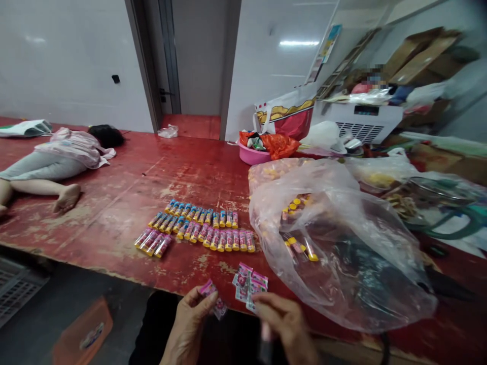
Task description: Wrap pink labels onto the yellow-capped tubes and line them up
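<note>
My left hand (192, 319) pinches a small printed plastic sleeve (218, 308) with a pink top edge, held just off the table's front edge. Smeared by motion, my right hand (285, 322) is closed on a small tube (265, 337), pinkish above and darker below. Beside its fingers, several flat printed sleeves (243, 279) lie in a loose pile on the table. Farther back stand rows of wrapped tubes with yellow ends, some with blue wrappers (188, 210) and some with pink wrappers (224, 241).
A clear plastic bag (342, 243) of yellow-capped tubes lies open on the right of the red table (125, 203). Behind it stand a pink basin (253, 156) and a white crate (375, 124). A person (68, 152) lies at the far left. An orange stool (85, 334) is below.
</note>
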### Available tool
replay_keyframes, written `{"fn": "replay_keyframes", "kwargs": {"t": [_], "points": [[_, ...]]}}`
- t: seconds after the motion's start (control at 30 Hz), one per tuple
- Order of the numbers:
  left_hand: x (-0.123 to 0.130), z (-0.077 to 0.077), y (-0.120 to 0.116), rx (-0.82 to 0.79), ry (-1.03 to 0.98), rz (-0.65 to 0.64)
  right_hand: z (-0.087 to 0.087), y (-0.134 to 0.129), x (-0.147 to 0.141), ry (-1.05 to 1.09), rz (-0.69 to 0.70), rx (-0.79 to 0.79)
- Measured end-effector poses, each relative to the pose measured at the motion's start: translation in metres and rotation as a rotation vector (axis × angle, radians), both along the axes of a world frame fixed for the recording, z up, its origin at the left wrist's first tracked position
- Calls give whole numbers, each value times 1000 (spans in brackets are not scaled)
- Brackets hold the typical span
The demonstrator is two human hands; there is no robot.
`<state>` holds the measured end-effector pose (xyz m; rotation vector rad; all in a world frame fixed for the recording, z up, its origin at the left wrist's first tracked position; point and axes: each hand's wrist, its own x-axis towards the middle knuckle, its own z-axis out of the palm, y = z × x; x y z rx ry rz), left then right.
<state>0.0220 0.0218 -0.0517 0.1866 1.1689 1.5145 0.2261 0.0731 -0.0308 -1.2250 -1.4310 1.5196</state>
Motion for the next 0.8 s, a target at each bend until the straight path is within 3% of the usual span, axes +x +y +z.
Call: {"fn": "replay_keyframes", "kwargs": {"t": [0.1,0.2,0.37,0.53,0.8], "points": [[6,6,-3,0,-23,-21,9,-26,-51,107,143,-113],[3,14,-9,-10,-25,-60,16,-25,-70,137,155,-156],[-7,27,-17,15,-47,-76,18,-17,-64,180,91,-167],[-10,32,-15,2,-111,15,14,-20,-48,322,71,-161],[-7,32,-13,-57,-254,72,17,-29,-34,430,110,53]]}}
